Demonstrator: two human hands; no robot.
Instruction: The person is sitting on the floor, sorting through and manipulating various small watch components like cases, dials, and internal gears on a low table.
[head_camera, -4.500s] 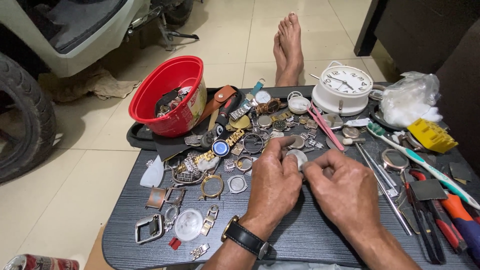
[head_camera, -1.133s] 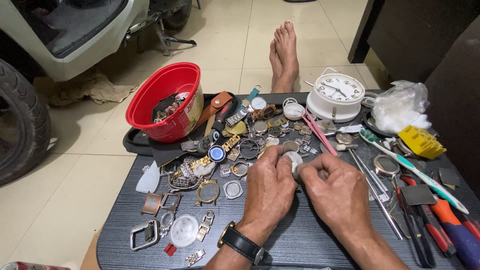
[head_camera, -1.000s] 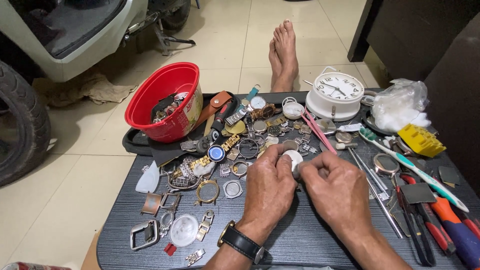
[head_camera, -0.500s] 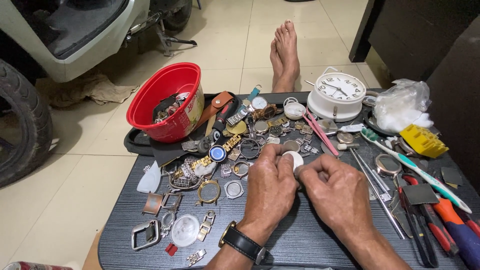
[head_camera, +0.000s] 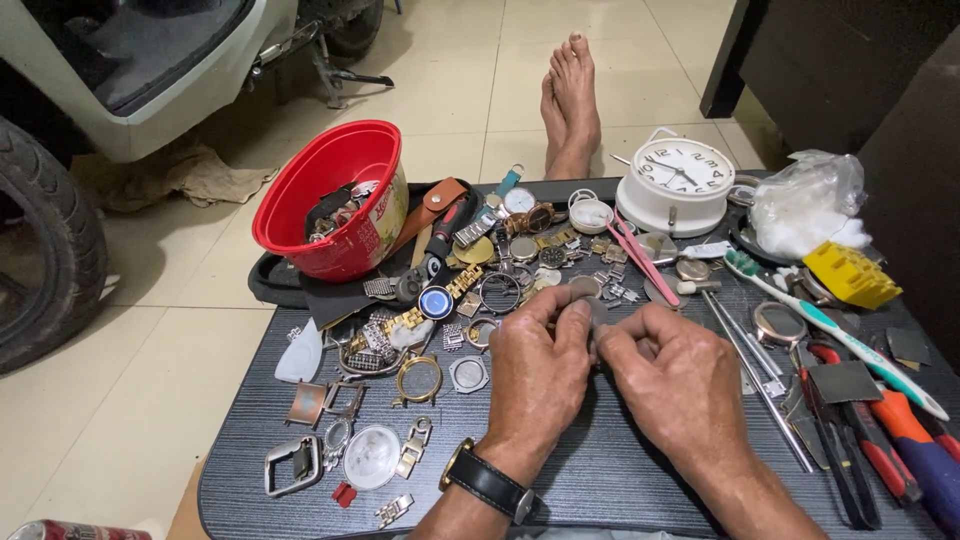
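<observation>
Grey and round, a small watch part (head_camera: 590, 312) is sitting between the fingertips of both hands, over the middle of the dark tabletop (head_camera: 600, 480). The left hand (head_camera: 535, 375) is pinching its left edge with thumb and forefinger; the right hand (head_camera: 672, 385) is closing on it from the right side, fingers curled, thumb tucked toward the part. Both hands are meeting at the piece, so neither is nearer; it is lying directly ahead of both sets of fingertips, and its long axis cannot be told, as most of it is being covered. A black-strapped wristwatch (head_camera: 487, 483) is showing on the left wrist.

Loose watch cases, bezels and bracelet links (head_camera: 420, 330) are lying scattered just left of the hands. A red bowl (head_camera: 330, 200) holding more parts is standing tilted at the far left corner. A white alarm clock (head_camera: 675, 185) is standing at the far side, right of centre. A toothbrush (head_camera: 830, 330), screwdrivers and pliers (head_camera: 850, 450) are lying along the right edge, well apart from the hands.
</observation>
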